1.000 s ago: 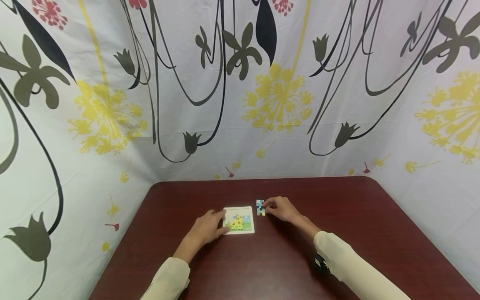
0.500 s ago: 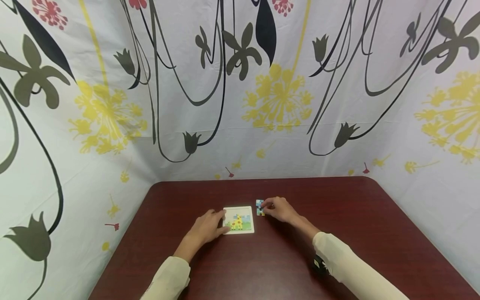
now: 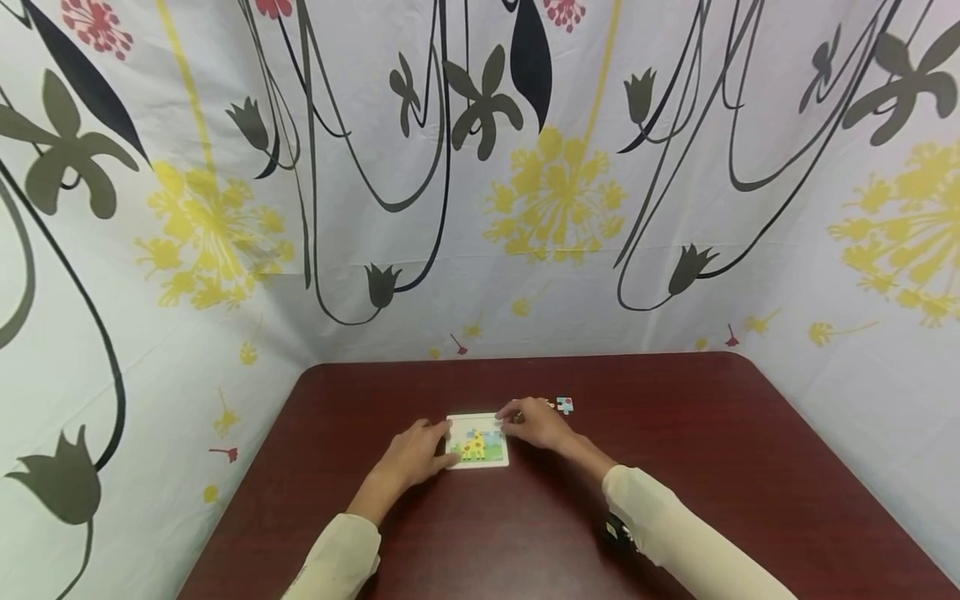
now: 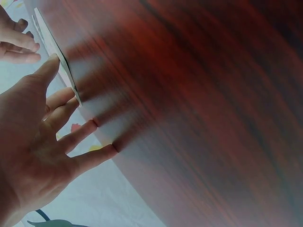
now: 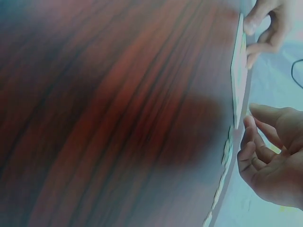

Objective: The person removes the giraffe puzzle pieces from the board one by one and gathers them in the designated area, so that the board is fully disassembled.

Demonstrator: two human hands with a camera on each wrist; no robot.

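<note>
A white-rimmed jigsaw puzzle board (image 3: 506, 457) lies flat on the table, its picture showing a yellow giraffe on green grass. Along its left side, my left hand (image 3: 412, 454) rests with fingers spread and fairly straight, thumb near the lower corner and fingertips near the upper one. In the left wrist view the ring and little fingers (image 4: 102, 153) touch the tabletop. My right hand (image 3: 542, 423) is at the board's upper right corner, thumb and forefinger pinched around a small puzzle piece mostly hidden by the fingertips.
Loose puzzle pieces (image 3: 565, 406) lie behind and right of my right hand; the right wrist view shows several flat pieces (image 5: 222, 172) in a line beyond the board. The dark red table (image 3: 480, 533) ends at a flower-patterned white cloth (image 3: 450, 250).
My right hand has moved left from the loose pieces to the board's upper right corner with a piece between its fingertips, uncovering other pieces behind it. My left hand stays put.
</note>
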